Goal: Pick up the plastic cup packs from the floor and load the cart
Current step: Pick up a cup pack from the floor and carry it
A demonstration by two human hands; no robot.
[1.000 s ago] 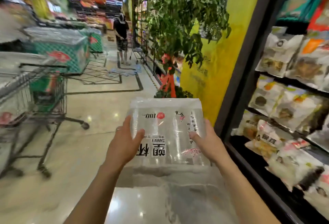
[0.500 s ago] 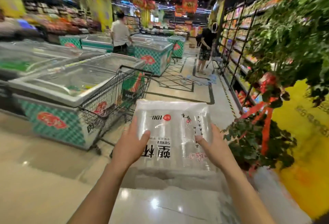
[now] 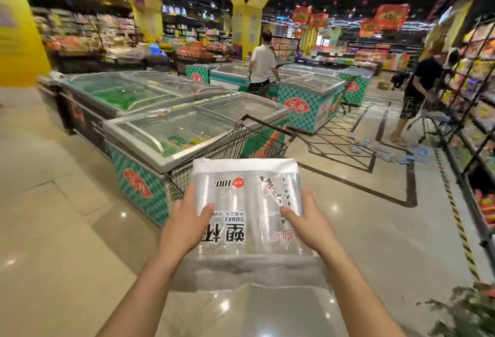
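Observation:
A clear plastic cup pack (image 3: 247,200) with black printed characters and a white top band is held flat in front of me at waist height. My left hand (image 3: 184,225) grips its left edge and my right hand (image 3: 308,223) grips its right edge, thumbs on top. Just beyond the pack stands a wire shopping cart (image 3: 241,141) with a dark handle; the pack's far end covers the cart's near lower part. A loose plastic flap hangs from the pack's near end.
Glass-topped chest freezers (image 3: 171,128) with green checked sides stand left of the cart. A person in white (image 3: 261,66) is among the freezers; a person in black (image 3: 417,90) bends at the right shelves (image 3: 476,111). A plant (image 3: 471,312) sits at bottom right.
The view has swung left from the snack shelf and plant toward the freezers. The cart has come from the far left to directly ahead of the pack, which stays held in both hands.

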